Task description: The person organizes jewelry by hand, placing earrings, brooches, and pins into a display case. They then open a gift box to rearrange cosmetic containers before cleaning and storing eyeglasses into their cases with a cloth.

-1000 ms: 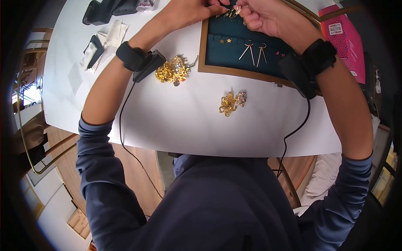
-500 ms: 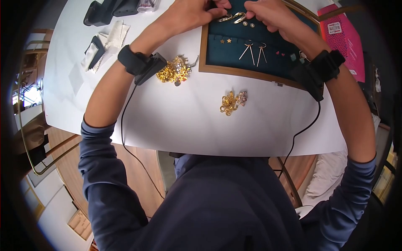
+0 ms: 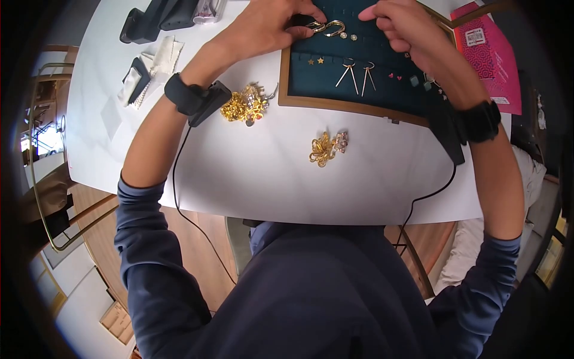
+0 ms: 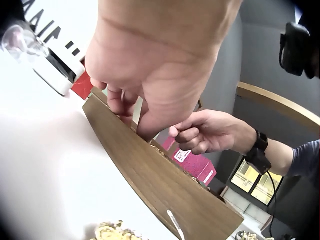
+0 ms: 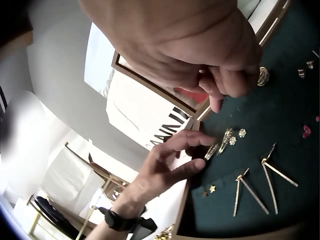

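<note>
A wood-rimmed jewelry box (image 3: 353, 109) with a dark green lining lies open on the white table. My left hand (image 3: 266, 27) reaches over its left rim, thumb and index finger apart on either side of a gold hoop earring (image 5: 211, 151). A second hoop earring (image 3: 335, 29) lies just right of those fingers, above two flower-shaped studs (image 5: 242, 133). Over the lining farther right, my right hand (image 3: 402, 27) has loosely curled fingers with nothing visible in them. Near it in the right wrist view is a round gold piece (image 5: 263, 76).
Star studs (image 3: 320, 60), bar earrings (image 3: 368, 79) and pink heart studs (image 3: 391, 76) sit lower in the box. A gold jewelry pile (image 3: 245, 105) and a smaller cluster (image 3: 321, 149) lie outside. Cloths (image 3: 164, 55), black devices (image 3: 146, 24) and a pink package (image 3: 478, 60) flank the box.
My right hand has come away from the hoop earrings and drawn to the right, leaving the second hoop on the lining. The left hand stays beside the first hoop, its thumb and finger farther apart.
</note>
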The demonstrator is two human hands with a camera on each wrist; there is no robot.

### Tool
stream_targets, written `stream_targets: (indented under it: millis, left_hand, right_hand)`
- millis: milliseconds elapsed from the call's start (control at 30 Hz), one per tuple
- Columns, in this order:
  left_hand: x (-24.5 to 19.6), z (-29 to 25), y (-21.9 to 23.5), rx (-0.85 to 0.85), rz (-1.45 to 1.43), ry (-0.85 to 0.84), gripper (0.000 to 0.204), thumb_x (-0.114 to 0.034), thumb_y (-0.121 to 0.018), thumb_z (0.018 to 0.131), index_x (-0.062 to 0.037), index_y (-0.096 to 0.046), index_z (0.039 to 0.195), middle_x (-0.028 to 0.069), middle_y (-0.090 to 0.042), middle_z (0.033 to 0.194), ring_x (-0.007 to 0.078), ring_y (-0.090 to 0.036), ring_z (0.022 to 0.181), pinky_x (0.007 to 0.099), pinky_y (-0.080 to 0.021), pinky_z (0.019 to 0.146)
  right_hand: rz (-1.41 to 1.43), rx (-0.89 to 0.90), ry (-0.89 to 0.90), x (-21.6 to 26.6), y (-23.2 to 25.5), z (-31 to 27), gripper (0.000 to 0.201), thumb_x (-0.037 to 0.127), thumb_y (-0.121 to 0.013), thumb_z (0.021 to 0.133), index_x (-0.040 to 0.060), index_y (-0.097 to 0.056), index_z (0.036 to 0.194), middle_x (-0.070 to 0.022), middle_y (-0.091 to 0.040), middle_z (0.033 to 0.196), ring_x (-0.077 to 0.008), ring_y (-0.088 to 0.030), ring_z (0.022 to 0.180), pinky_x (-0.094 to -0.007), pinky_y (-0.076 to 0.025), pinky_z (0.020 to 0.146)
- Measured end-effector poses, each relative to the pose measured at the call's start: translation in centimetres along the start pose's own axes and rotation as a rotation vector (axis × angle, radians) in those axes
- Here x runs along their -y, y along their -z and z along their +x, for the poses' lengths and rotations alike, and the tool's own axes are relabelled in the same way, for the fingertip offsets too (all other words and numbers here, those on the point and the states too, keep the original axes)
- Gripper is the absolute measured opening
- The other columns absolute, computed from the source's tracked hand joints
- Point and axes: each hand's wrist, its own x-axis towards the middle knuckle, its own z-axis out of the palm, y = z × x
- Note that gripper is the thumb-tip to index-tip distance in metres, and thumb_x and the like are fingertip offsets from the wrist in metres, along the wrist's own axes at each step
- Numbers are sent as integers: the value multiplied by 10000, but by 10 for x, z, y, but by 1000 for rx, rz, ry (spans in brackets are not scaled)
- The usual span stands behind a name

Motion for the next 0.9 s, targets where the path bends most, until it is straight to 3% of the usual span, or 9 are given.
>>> stream_targets:
  millis: [33, 100, 167, 367, 500, 700, 867, 900]
  left_hand:
    - [2, -1, -1, -9, 8, 14, 284, -44, -755, 797, -14, -741, 1079, 174, -677, 1008, 361, -621, 1032, 443, -485, 927]
    - [2, -1, -1, -25, 17, 25, 296, -50, -757, 794, -21, -735, 1087, 165, -663, 1013, 349, -610, 1045, 439, -478, 933]
    - [-4, 0, 3, -38, 24, 18, 322, -52, -757, 788, -28, -725, 1108, 156, -647, 1018, 340, -598, 1053, 436, -471, 941]
    - [1, 6, 6, 145, 59, 74, 421, -111, -778, 803, -27, -689, 1206, 152, -626, 1031, 329, -585, 1053, 427, -464, 938]
    - [-1, 12, 11, 86, -114, 56, 419, -154, -779, 823, -21, -688, 1210, 146, -620, 1014, 323, -581, 1029, 425, -458, 933]
    - [-5, 34, 3, 215, 0, -89, 427, -188, -779, 827, -20, -689, 1210, 132, -609, 1000, 309, -563, 1012, 418, -431, 933]
    - [-6, 41, 2, 268, 57, -52, 392, -192, -762, 844, -26, -696, 1192, 137, -623, 1055, 313, -563, 1068, 433, -425, 967]
    - [-6, 39, 3, 201, 5, -60, 370, -172, -752, 848, -25, -698, 1183, 144, -633, 1075, 312, -574, 1079, 433, -436, 972]
  right_hand:
    - [73, 18, -8, 1, 1, -10, 292, 259, -581, 972, -8, -697, 953, 27, -527, 731, -112, -442, 573, -286, -360, 525]
    - [237, 68, 84, 3, 2, -43, 301, 231, -551, 1050, -39, -683, 1071, 78, -338, 688, -18, -285, 571, -210, -221, 486]
    - [367, 64, 71, -2, 2, -69, 303, 217, -538, 1053, -45, -689, 1065, 77, -333, 678, -24, -272, 561, -220, -216, 485]
    - [733, -25, -77, -44, 20, -148, 241, 174, -517, 1055, -19, -660, 1037, 63, -340, 677, -32, -300, 573, -219, -241, 480]
    - [1094, -119, -158, -97, 34, -195, 185, 162, -494, 1059, 24, -598, 993, 50, -356, 673, -44, -315, 579, -216, -255, 472]
    - [1379, -205, -131, -177, 29, -244, 163, 162, -485, 1053, 39, -559, 974, 37, -357, 682, -67, -306, 572, -229, -261, 458]
    - [1439, -228, -81, -200, 24, -261, 129, 135, -468, 1036, 53, -540, 966, 24, -362, 688, -84, -303, 586, -232, -253, 461]
    - [1447, -223, -82, -203, 24, -262, 128, 135, -469, 1036, 56, -536, 961, 22, -363, 690, -86, -302, 587, -232, -251, 460]
